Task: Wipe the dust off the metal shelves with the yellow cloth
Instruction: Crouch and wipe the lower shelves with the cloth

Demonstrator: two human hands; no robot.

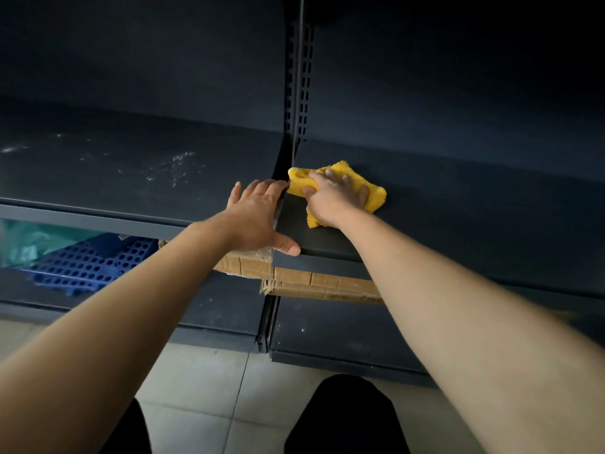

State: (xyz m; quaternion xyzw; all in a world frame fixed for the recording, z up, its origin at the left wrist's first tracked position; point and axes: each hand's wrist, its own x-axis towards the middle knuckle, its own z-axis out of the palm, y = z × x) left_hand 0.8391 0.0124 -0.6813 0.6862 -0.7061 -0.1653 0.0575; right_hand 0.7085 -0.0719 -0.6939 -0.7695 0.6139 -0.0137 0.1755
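My right hand (pixel 337 199) grips the yellow cloth (pixel 376 196) on the right shelf (pixel 458 221), left hand (pixel 258 217) spread flat, bracing; I should press evenly, sweeping overlapping strokes

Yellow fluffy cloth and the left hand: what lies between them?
Only the narrow gap between the dark metal shelves, in the head view.

Both my bare arms stretch forward, nearly straight, converging toward the middle. My left hand (pixel 258 217) lies palm down, fingers (pixel 271 188) straight and slightly spread, thumb stuck out to the right. My right hand (pixel 337 201) is just beside it and a little further ahead, palm down, fingers (pixel 331 175) curled over the yellow cloth (pixel 376 196), thumb pinching a fold at its left.
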